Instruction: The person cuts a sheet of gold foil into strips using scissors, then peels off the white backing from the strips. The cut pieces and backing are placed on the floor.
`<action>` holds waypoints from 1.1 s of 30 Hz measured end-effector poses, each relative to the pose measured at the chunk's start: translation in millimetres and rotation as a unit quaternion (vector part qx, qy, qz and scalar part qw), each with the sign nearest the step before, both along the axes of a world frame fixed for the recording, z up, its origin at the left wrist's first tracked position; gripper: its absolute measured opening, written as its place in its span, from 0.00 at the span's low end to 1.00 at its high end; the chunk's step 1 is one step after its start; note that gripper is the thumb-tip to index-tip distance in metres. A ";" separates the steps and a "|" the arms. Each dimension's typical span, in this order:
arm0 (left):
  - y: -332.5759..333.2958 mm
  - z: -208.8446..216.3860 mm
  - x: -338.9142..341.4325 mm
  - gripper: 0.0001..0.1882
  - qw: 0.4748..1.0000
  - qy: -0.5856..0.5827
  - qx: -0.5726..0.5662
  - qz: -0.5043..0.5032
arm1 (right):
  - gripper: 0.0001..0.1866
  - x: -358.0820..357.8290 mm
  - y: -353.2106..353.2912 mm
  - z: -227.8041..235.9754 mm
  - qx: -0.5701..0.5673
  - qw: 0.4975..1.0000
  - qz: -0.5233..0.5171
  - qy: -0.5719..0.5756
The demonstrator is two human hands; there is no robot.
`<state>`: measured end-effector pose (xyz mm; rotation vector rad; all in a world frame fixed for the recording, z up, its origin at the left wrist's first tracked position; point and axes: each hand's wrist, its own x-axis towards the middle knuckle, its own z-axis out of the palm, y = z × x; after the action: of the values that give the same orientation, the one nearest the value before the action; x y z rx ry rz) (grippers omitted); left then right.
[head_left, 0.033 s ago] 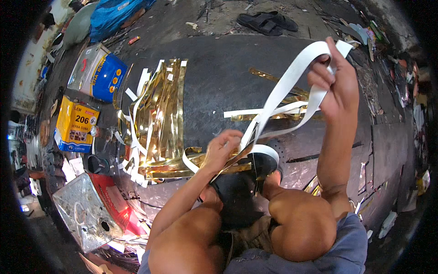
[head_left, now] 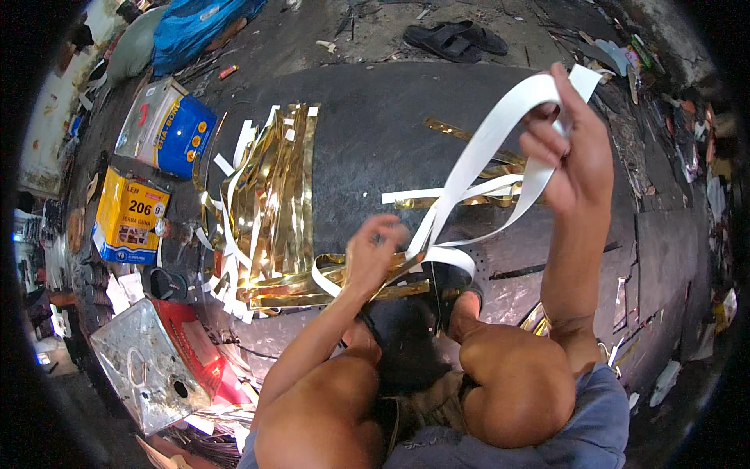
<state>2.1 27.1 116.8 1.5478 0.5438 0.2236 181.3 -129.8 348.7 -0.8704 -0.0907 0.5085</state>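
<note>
My right hand is raised at the right, its fingers closed round a long white strip. The strip loops over the hand and hangs toward the middle, where it crosses other strips in front of my feet. My left hand is just left of that crossing, above a bundle of shiny gold strips; its fingertips are blurred. Further left lies a pile of gold strips, some showing white undersides or ends. More gold and white strips rest on the dark mat beneath the raised loop.
At the left are a clear-and-blue container, a yellow box and a dented metal can with a red side. Black sandals and a blue plastic bag lie at the far side. Scraps litter the edges.
My left hand has shifted slightly left and up, away from the strip crossing, its fingers blurring. My right hand still grips the white strip, almost unmoved.
</note>
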 end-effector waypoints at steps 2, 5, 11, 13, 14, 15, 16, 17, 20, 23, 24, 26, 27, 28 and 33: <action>0.2 11.3 14.9 0.12 0.985 -0.003 0.127 0.117 | 0.14 -29.9 7.3 19.8 -0.091 0.993 0.004 -0.077; -0.1 16.7 12.4 0.14 0.988 -0.022 0.143 0.060 | 0.15 -42.3 19.3 37.4 -0.140 0.977 0.020 -0.158; -15.1 -20.1 7.8 0.20 0.995 0.046 -0.021 -0.087 | 0.17 -44.4 29.8 60.4 -0.155 0.964 0.049 -0.209; -6.9 -38.0 13.8 0.30 0.933 0.209 -0.227 -0.185 | 0.17 -37.4 31.3 61.1 -0.078 0.959 0.079 -0.263; -0.8 -35.5 16.9 0.43 0.888 0.190 -0.325 -0.264 | 0.17 -23.8 21.4 54.2 -0.015 0.949 0.110 -0.294; -3.6 -27.6 16.7 0.44 0.878 0.137 -0.411 -0.203 | 0.18 -17.7 18.8 52.6 0.050 0.935 0.143 -0.322; -9.3 -19.6 16.3 0.45 0.856 0.082 -0.491 -0.140 | 0.18 -23.8 11.1 55.8 -0.006 0.945 0.076 -0.317; -11.9 -14.4 15.8 0.47 0.823 0.025 -0.563 -0.075 | 0.18 -3.6 -0.7 50.2 0.087 0.914 0.213 -0.334; 13.9 -22.8 18.9 0.45 0.823 -0.037 -0.564 0.062 | 0.17 -11.1 -16.2 44.7 0.007 0.968 0.047 -0.247; 41.1 -17.6 19.8 0.45 0.811 -0.123 -0.568 0.061 | 0.15 -6.1 -21.7 34.5 0.036 0.971 0.098 -0.217; 47.8 -17.5 18.9 0.45 0.797 -0.124 -0.588 0.063 | 0.14 -6.9 -18.3 34.8 0.052 0.970 0.120 -0.204; 52.9 -13.2 22.5 0.42 0.783 -0.123 -0.605 0.075 | 0.13 -20.2 -15.4 38.5 -0.004 0.983 0.079 -0.163; 52.1 -8.6 26.8 0.40 0.784 -0.121 -0.603 0.084 | 0.13 -23.1 -15.5 38.6 -0.003 0.983 0.085 -0.160; 52.2 -5.4 31.2 0.38 0.785 -0.120 -0.601 0.093 | 0.13 -25.5 -15.4 38.3 -0.003 0.984 0.090 -0.157; 87.2 -44.0 36.8 0.19 0.758 -0.156 -0.590 0.230 | 0.15 -27.5 -29.1 38.1 0.012 0.984 0.100 -0.150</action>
<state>38.8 114.3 72.8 0.1059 0.6039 0.4000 153.8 -158.9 386.9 -0.9149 -0.4632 0.5587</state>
